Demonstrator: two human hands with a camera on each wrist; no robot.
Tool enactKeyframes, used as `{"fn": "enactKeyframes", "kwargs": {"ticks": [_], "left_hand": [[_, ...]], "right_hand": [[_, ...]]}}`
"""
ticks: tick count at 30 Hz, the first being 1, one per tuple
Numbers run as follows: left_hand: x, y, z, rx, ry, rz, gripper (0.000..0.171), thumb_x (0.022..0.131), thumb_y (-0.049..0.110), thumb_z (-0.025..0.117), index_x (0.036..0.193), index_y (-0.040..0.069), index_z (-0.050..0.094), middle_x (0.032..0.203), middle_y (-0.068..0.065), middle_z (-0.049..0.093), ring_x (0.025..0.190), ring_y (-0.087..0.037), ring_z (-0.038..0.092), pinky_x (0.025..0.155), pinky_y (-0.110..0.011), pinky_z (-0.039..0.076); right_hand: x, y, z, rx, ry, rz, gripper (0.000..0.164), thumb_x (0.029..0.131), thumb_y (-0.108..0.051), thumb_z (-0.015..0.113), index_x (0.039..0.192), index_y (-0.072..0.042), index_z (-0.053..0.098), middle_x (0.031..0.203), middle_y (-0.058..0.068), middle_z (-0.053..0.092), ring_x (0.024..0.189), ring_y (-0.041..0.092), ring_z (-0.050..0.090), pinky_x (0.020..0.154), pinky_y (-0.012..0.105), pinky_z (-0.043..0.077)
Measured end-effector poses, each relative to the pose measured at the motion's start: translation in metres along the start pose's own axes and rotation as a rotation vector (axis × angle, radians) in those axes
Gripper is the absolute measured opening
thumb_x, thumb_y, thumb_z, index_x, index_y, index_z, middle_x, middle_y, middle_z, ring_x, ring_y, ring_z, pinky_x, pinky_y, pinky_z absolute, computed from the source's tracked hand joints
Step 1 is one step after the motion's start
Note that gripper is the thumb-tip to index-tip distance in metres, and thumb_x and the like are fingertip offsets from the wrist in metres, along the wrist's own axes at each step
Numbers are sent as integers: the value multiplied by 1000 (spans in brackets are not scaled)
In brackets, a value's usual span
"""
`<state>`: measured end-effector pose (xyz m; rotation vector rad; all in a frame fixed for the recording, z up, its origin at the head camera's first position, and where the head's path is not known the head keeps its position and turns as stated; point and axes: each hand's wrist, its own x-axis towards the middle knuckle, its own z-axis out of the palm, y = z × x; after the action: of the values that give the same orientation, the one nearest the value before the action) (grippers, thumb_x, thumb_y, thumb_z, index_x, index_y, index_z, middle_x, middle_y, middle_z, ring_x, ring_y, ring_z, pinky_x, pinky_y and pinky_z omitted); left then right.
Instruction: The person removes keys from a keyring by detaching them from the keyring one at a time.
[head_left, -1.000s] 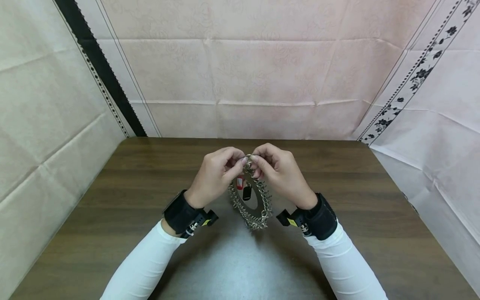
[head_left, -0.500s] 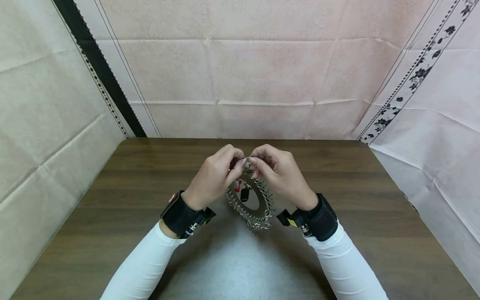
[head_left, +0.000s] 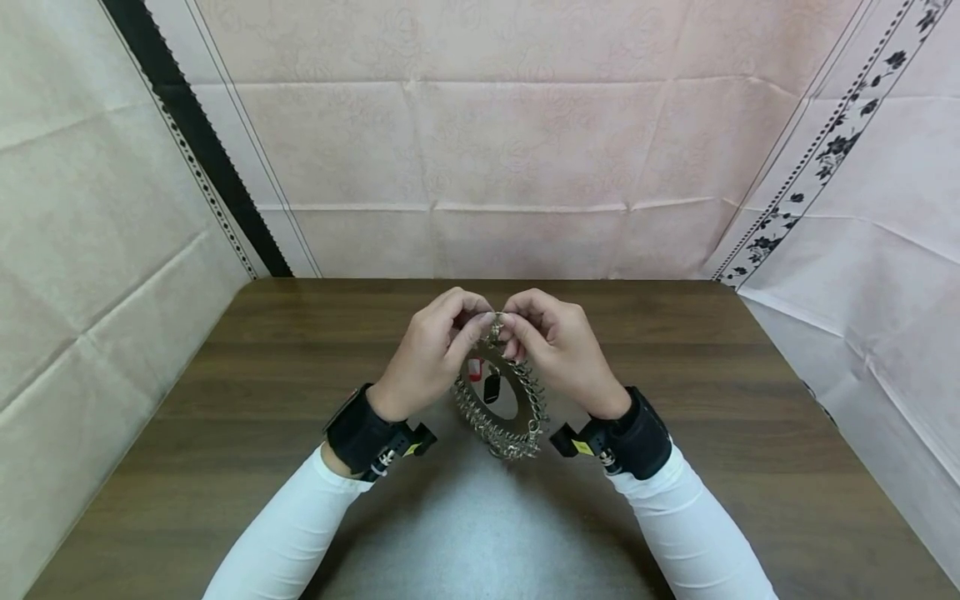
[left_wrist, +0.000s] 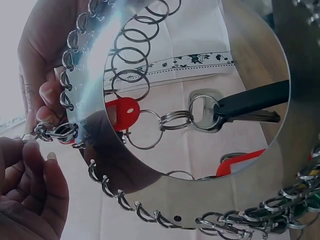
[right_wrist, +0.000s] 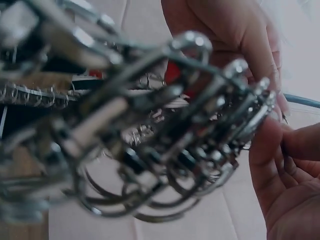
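Note:
Near the far middle of the table, my left hand (head_left: 431,350) and right hand (head_left: 566,346) meet fingertip to fingertip. Thumb and forefinger of each pinch a small metal key ring (head_left: 500,315) at the top of a large flat metal hoop (left_wrist: 155,194). Small wire loops line the hoop's edge, and further rings hang bunched along it in the right wrist view. Inside the hoop's opening dangle a black-headed key (left_wrist: 250,102) and a red key tag (left_wrist: 124,114), linked by rings. The fingertips largely hide the pinched ring.
The brown wooden table (head_left: 300,333) spreads around the hands. Pale cloth (head_left: 525,167) stands behind it and on both sides. Each wrist wears a black strap (head_left: 637,433) with a small camera sticking inward below the hoop.
The hoop has swung slightly left and turned a little, with the key and tag inside it shifting left. Both hands keep their pinch at nearly the same place.

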<state>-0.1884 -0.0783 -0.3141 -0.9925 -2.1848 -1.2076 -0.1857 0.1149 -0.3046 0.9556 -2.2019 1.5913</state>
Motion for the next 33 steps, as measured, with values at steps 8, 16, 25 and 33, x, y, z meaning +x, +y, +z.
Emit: {"fn": "enactKeyframes", "kwargs": {"ticks": [8,16,25,33], "left_hand": [[1,-1,3,-21,6,-48,9,100,8,62,105,1,64,89,-7,61,76,-12,55,64,-23,48],[-1,1,4,-7,71,18,8,99,5,62,102,-2,65,89,-9,61,77,-13,56,65,-23,47],[-2,1,5,15,93,40,4,99,3,62,100,-1,62,88,-8,60,77,-13,57,64,-22,48],[-3,1,3,45,93,33,6,99,3,62,103,-2,63,91,-9,60,78,-14,55,65,-23,46]], "right_hand": [[0,2,-1,26,32,10,5,100,2,58,100,6,61,78,16,64,61,12,61,53,23,51],[0,-1,-2,26,0,32,5,100,0,58,101,4,62,81,17,64,63,14,60,55,23,52],[1,0,-6,-84,-62,14,7,98,-6,65,104,-1,65,87,10,62,68,16,56,57,23,47],[4,10,-6,-177,-140,-14,19,93,-8,73,110,-3,70,109,7,62,72,13,53,58,21,41]]}}
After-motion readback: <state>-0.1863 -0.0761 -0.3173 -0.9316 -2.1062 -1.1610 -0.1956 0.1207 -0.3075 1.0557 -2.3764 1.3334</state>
